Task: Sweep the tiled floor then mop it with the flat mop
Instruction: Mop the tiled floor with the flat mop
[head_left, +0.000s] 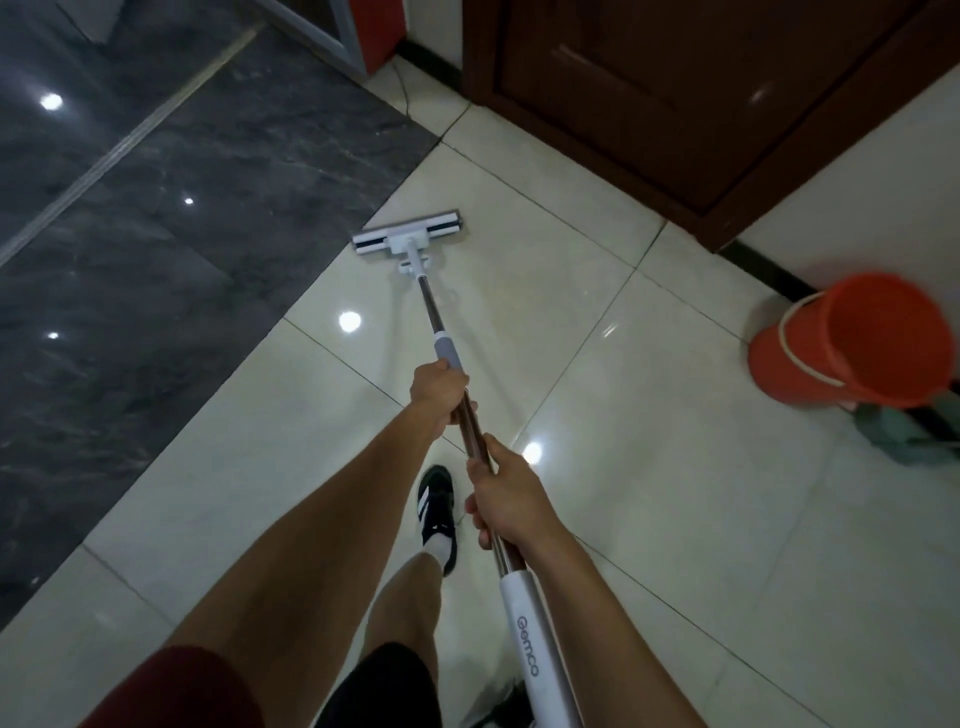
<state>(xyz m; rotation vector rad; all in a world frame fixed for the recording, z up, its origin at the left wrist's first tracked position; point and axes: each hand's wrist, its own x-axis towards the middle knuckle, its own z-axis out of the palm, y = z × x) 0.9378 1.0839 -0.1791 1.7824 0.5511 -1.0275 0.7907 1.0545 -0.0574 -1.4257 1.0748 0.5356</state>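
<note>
Mopping stage, I'd say: left hand (438, 388) wraps the pole (470, 415) higher up, right hand (501, 496) wraps it lower, spaced for leverage. Mop head (408, 239) sits flat on the pale tile (649, 467) at center frame, beside the dark slab. Bucket (852, 343) waits at right.

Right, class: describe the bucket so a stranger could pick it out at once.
Find the dark wooden door, then follow the black skirting rightward. On the pale tiles stands an orange bucket beside a green cloth; nothing nearby shares its colour.
</note>
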